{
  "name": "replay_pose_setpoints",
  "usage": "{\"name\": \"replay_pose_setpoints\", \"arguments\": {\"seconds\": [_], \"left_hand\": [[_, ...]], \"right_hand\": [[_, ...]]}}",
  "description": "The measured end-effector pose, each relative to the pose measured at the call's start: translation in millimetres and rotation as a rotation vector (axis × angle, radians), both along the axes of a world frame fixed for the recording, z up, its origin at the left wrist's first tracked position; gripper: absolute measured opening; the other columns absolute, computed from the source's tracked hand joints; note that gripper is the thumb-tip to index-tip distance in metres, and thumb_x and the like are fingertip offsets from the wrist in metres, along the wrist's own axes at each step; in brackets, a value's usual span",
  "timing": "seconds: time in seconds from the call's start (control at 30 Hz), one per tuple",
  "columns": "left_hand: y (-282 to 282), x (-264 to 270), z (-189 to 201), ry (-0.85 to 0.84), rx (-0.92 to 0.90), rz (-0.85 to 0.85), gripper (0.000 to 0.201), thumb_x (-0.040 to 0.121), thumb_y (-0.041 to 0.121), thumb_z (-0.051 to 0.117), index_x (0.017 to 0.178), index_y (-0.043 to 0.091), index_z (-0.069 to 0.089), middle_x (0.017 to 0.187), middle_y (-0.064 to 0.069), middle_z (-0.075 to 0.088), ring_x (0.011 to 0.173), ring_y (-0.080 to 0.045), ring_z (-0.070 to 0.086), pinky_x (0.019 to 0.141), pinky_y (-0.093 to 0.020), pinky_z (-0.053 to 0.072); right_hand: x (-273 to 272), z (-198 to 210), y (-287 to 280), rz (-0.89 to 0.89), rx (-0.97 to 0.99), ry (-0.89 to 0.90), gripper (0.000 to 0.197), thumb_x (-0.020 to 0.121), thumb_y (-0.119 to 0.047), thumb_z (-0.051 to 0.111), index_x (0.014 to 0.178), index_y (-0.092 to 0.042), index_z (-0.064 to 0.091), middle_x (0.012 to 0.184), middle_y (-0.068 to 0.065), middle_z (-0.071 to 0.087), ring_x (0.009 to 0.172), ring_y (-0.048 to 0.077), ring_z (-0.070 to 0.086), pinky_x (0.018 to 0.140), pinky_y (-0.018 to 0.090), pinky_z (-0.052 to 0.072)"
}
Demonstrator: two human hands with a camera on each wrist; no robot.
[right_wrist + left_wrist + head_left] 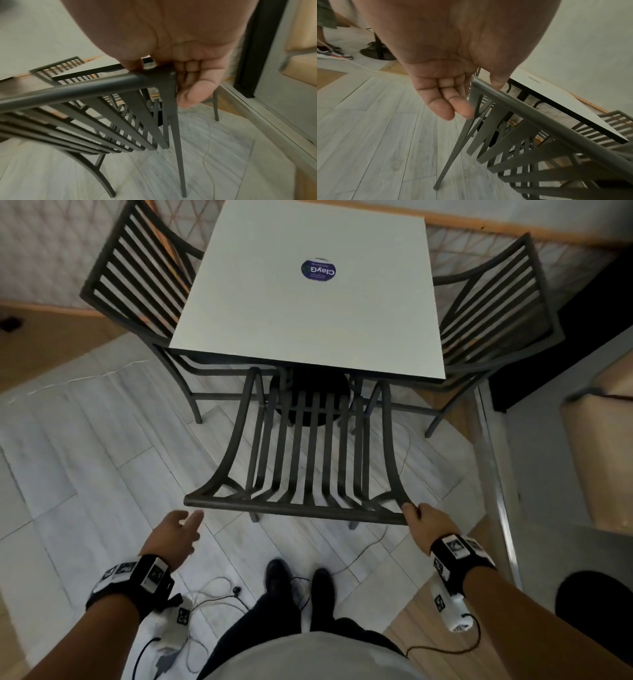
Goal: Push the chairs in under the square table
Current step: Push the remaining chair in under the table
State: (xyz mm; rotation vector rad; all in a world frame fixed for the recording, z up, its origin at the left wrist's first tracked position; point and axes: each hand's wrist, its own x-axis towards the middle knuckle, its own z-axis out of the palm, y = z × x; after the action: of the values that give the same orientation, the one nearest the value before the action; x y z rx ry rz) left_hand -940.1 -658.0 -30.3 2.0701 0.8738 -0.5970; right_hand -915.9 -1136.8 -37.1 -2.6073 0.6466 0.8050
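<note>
The square white table (308, 330) carries a round purple sticker (318, 271). Three dark metal slatted chairs surround it. The left chair (137, 275) and the right chair (496, 313) have their seats under the tabletop. The near chair (291, 510) faces the table with its seat partly under the near edge. My right hand (416, 513) grips the right end of its top rail, thumb (133, 65) on top and fingers (197, 89) curled round the corner. My left hand (186, 517) hovers open just behind the rail's left end, fingers (447, 106) relaxed.
Loose cables (219, 594) lie on the pale plank floor by my shoes (298, 580). A metal floor track (496, 474) and beige furniture (609, 440) border the right side. Another person's feet (334, 54) and a round pedestal base (378, 54) are off to the left.
</note>
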Motion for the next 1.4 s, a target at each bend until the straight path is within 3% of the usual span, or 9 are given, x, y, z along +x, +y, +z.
{"name": "replay_pose_setpoints", "arguments": {"seconds": [0.1,0.23,0.47,0.67,0.83,1.0,1.17,1.27,1.4], "left_hand": [[4,-38,-10,0.045,-0.043,0.007,0.035,0.096,0.037,0.061,0.112,0.006,0.063,0.087,-0.014,0.074,0.057,-0.025,0.060,0.059,-0.030,0.048],[4,-83,-14,0.078,-0.061,0.016,0.024,0.096,0.026,0.063,0.105,0.004,0.068,0.084,-0.017,0.074,0.053,-0.025,0.057,0.056,-0.029,0.046],[31,-130,-13,0.122,0.006,0.060,0.018,0.097,0.022,0.062,0.097,0.004,0.067,0.081,-0.017,0.075,0.051,-0.026,0.059,0.053,-0.026,0.045],[96,-151,-23,0.178,-0.012,0.187,0.021,0.092,0.027,0.069,0.095,0.006,0.070,0.076,-0.016,0.077,0.050,-0.028,0.063,0.054,-0.027,0.049],[172,-142,-33,0.144,0.002,0.171,0.016,0.090,0.026,0.072,0.087,0.011,0.071,0.070,-0.011,0.077,0.055,-0.029,0.070,0.060,-0.031,0.054],[264,-123,-35,0.137,0.073,0.092,0.013,0.088,0.030,0.073,0.089,0.016,0.072,0.075,-0.003,0.078,0.078,-0.021,0.073,0.082,-0.033,0.054],[347,-106,-32,0.142,0.185,0.065,0.014,0.083,0.031,0.078,0.084,0.018,0.073,0.074,-0.003,0.077,0.074,-0.019,0.072,0.072,-0.030,0.050],[377,-81,-33,0.120,0.196,0.067,0.014,0.080,0.023,0.083,0.076,0.015,0.073,0.068,-0.005,0.076,0.071,-0.021,0.074,0.059,-0.016,0.046],[396,-33,-33,0.146,0.144,-0.001,0.016,0.085,0.034,0.076,0.090,0.019,0.072,0.080,-0.003,0.077,0.080,-0.018,0.073,0.075,-0.031,0.050]], "right_hand": [[-7,11,3,0.151,-0.082,-0.028,0.056,0.100,-0.056,0.026,0.108,-0.014,0.061,0.096,0.008,0.054,0.089,0.028,0.059,0.083,0.042,0.054],[-4,25,16,0.301,-0.127,-0.104,0.041,0.098,-0.044,0.037,0.107,-0.015,0.064,0.096,0.005,0.053,0.090,0.027,0.059,0.084,0.040,0.054],[-9,45,68,0.456,-0.062,-0.140,0.034,0.094,-0.045,0.043,0.110,-0.023,0.064,0.109,0.001,0.061,0.095,0.021,0.063,0.080,0.034,0.053],[-2,50,123,0.520,-0.059,-0.140,0.034,0.096,-0.043,0.045,0.116,-0.021,0.062,0.111,0.002,0.061,0.103,0.021,0.061,0.088,0.035,0.053],[24,53,200,0.482,-0.051,-0.131,0.032,0.097,-0.042,0.045,0.115,-0.022,0.061,0.110,0.000,0.059,0.100,0.019,0.060,0.085,0.033,0.052],[59,63,293,0.438,-0.044,-0.092,0.034,0.097,-0.043,0.045,0.115,-0.020,0.062,0.114,0.004,0.065,0.100,0.022,0.064,0.087,0.035,0.053],[90,76,371,0.422,-0.042,-0.066,0.029,0.097,-0.042,0.045,0.103,-0.018,0.061,0.097,0.000,0.065,0.090,0.022,0.063,0.083,0.035,0.055],[117,82,415,0.451,-0.023,-0.049,0.029,0.097,-0.044,0.044,0.102,-0.021,0.061,0.097,-0.001,0.066,0.088,0.021,0.063,0.080,0.035,0.054],[169,89,469,0.473,0.013,-0.041,0.028,0.096,-0.045,0.043,0.094,-0.023,0.058,0.088,-0.003,0.062,0.080,0.021,0.062,0.071,0.035,0.053]]}}
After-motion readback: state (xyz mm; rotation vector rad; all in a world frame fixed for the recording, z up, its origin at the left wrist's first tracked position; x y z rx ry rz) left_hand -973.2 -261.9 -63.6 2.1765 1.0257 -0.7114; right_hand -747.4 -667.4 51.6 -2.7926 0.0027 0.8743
